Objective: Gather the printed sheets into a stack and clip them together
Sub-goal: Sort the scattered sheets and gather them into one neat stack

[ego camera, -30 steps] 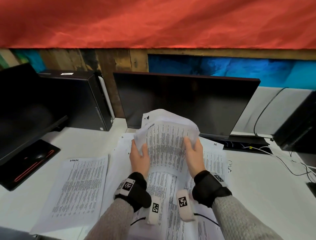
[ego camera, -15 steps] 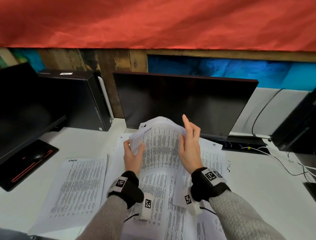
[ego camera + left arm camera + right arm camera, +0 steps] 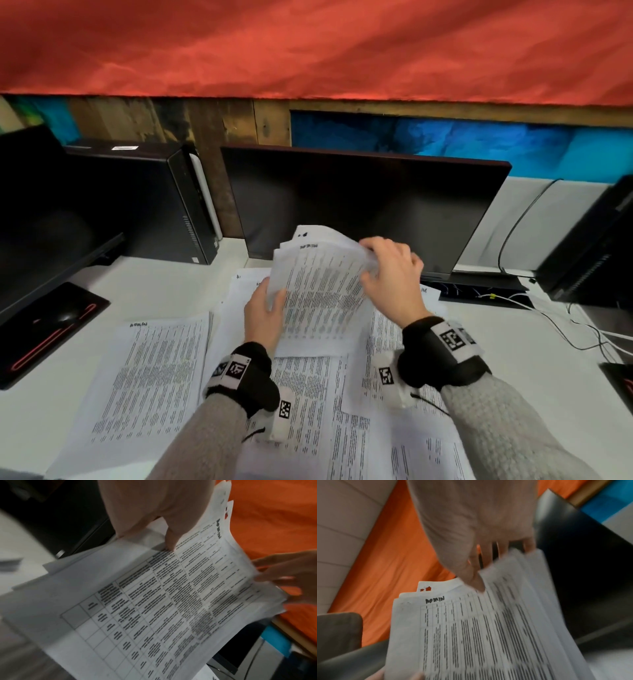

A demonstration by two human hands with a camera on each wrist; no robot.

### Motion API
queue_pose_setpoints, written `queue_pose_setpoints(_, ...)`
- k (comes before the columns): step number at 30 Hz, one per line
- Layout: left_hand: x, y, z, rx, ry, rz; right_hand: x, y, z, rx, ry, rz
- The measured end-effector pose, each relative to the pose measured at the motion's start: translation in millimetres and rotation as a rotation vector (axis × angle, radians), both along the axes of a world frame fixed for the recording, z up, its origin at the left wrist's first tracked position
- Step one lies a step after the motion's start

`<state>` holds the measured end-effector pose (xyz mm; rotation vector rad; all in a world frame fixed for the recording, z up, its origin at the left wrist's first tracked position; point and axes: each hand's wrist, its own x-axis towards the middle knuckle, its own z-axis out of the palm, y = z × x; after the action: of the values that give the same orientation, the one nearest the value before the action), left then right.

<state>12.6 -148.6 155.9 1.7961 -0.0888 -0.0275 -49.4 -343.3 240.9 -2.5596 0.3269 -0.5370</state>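
I hold a bundle of printed sheets [image 3: 322, 291] upright above the desk, in front of the middle monitor. My left hand [image 3: 265, 310] grips its left edge, thumb on the printed face [image 3: 171, 545]. My right hand [image 3: 390, 274] curls over the bundle's top right corner, fingers behind the sheets and thumb [image 3: 474, 580] in front. The sheets' top edges [image 3: 436, 596] are uneven and fanned. More printed sheets [image 3: 308, 411] lie spread flat on the desk under my wrists, and one separate sheet [image 3: 150, 383] lies to the left. No clip is in view.
A dark monitor [image 3: 363, 209] stands right behind the bundle. Another monitor [image 3: 41, 219] and a black computer tower [image 3: 154, 198] are at the left, with a black pad [image 3: 48, 325] in front. Cables [image 3: 561, 322] and more black equipment [image 3: 596, 250] sit at the right.
My right hand rose from the bundle's right edge, opened briefly, then came down over the top right corner. The left hand kept its hold on the left edge.
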Motion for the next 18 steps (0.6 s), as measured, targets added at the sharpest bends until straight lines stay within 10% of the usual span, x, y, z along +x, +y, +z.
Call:
queue_pose_setpoints(8, 6.8, -14.6, 71.5, 0.49, -0.608, -0.218, 4.5, -39.7, 20.9, 0.633, 0.168, 0.104)
queue_pose_setpoints(12, 7.0, -16.6, 61.9, 0.599, -0.644, 0.016, -9.2, -48.6, -2.6, 0.882, 0.094, 0.1)
queue_pose_setpoints(15, 12.1, -5.8, 46.1, 0.5, -0.45, 0.337, -22.7, -55.9, -22.2, 1.143, 0.041, 0.03)
queue_pose_setpoints(18, 11.5, 4.5, 40.0, -0.002, 0.067, 0.223, -32.4, -62.9, -39.2, 1.34, 0.058, -0.003)
